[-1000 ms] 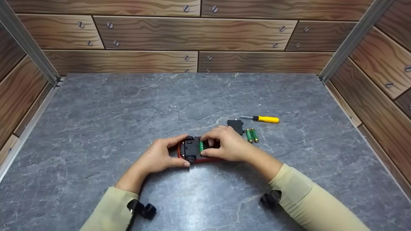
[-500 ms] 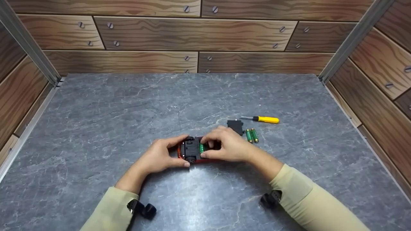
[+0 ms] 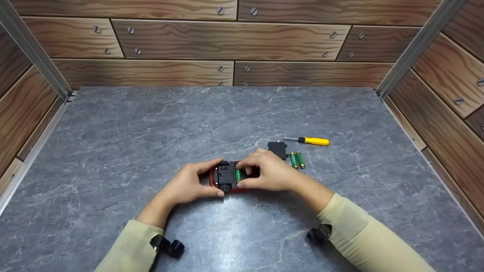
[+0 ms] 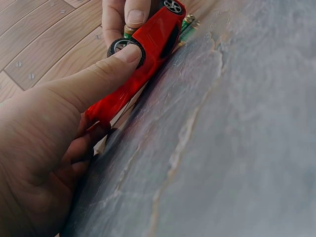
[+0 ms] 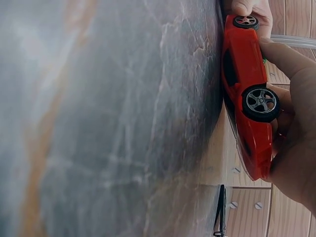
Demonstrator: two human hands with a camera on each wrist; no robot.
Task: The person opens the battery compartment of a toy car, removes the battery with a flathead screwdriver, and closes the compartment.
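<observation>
A red toy car [image 3: 225, 176] lies upside down on the table, its black underside and wheels facing up. My left hand [image 3: 186, 184] grips its left end, with the thumb on a wheel [image 4: 126, 52] in the left wrist view. At the middle of the underside, my right hand [image 3: 271, 172] pinches a green battery [image 3: 238, 175] between thumb and fingers, set crosswise at the battery compartment. The compartment's right part is hidden under that hand. In the right wrist view the car's red side [image 5: 249, 66] shows, the right hand close along its underside.
Just beyond the right hand lie a black battery cover [image 3: 278, 150] and two green batteries [image 3: 297, 159] side by side. A yellow-handled screwdriver [image 3: 315, 141] rests behind them. Wood-patterned walls [image 3: 227, 39] enclose the grey marbled table [image 3: 151, 124] at the back and sides.
The right thumb and the battery have shifted slightly toward the near side of the car, and more of the battery shows. The left hand and the car hold still.
</observation>
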